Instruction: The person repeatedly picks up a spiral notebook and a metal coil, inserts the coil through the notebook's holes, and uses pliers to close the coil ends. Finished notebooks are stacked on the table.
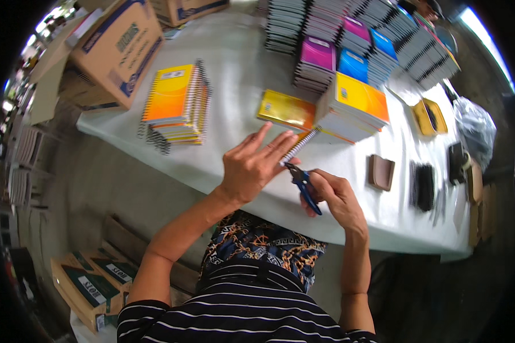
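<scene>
My left hand [252,166] grips a thin spiral notebook, its fingers stretched along one side. Seen nearly edge-on, the notebook shows mainly its coil [301,146], which slants up to the right. My right hand [335,197] is closed round blue-handled pliers [304,187], whose dark jaws meet the near end of the coil. Just beyond the fingers a yellow-orange notebook [287,108] lies flat. Beside it rises a tall stack of yellow-orange covers and pages [353,108]. On the left stands a pile of coil-bound yellow-orange notebooks [174,103].
Stacks of purple- and blue-covered books [317,54] line the far side of the white-covered table [229,43]. To the right are a brown tray [381,172], a bundle of black coils [422,186] and a yellow container [430,117]. Cardboard boxes [117,54] stand at left.
</scene>
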